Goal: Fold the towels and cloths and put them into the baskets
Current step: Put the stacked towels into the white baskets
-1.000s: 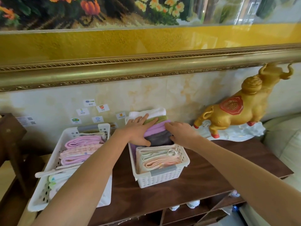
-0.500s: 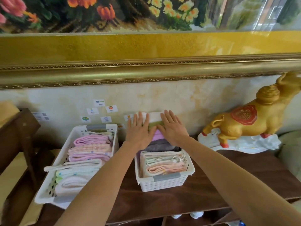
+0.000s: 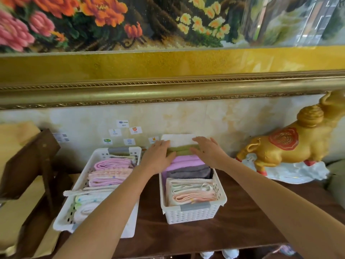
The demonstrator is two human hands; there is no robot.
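A lived-in home: a gilt-framed floral needlework picture point(image 3: 130, 25) hangs above the wooden bench point(image 3: 242, 212), beside a golden ox figurine point(image 3: 291, 146).

Dark wooden table point(image 3: 233, 228) — two white baskets point(image 3: 194, 212) side by side; golden bull figurine point(image 3: 291, 146) at right.

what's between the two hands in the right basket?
Head view: a folded olive-green towel spans the gap between left hand and right hand, white towel behind it.

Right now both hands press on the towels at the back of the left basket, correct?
Not quite: in the head view the left hand and right hand press on the towels at the back of the right basket, not the left one.
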